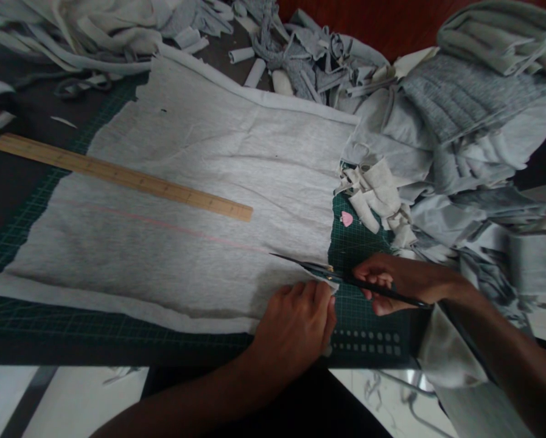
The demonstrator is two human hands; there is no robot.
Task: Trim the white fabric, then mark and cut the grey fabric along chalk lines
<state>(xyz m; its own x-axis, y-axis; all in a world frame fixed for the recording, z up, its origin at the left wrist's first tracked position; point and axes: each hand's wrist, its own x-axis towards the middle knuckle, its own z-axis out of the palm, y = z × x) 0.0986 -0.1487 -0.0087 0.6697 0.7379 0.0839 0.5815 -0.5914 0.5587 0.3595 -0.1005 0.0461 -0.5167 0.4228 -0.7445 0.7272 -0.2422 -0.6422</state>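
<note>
A piece of light grey fabric [172, 261] lies spread over a green cutting mat [361, 243], with a faint pink line drawn across it. My right hand [385, 283] is closed around the handles of dark scissors [316, 267]. Their blades are at the fabric's right edge, and the tip points left toward the pink line's end. Just below the blades, my left hand [297, 316] grips the fabric's lower right corner, fingers curled over it. Above the pink line rests a wooden ruler [131, 178], slanting down to the right.
Right of the fabric sit a small pink piece of tailor's chalk [346, 219] and cream fabric scraps [375, 194]. Folded grey knit cloth [473, 97] is piled at the right. More scraps [300, 55] and bundled cloth [108, 30] line the table's far side.
</note>
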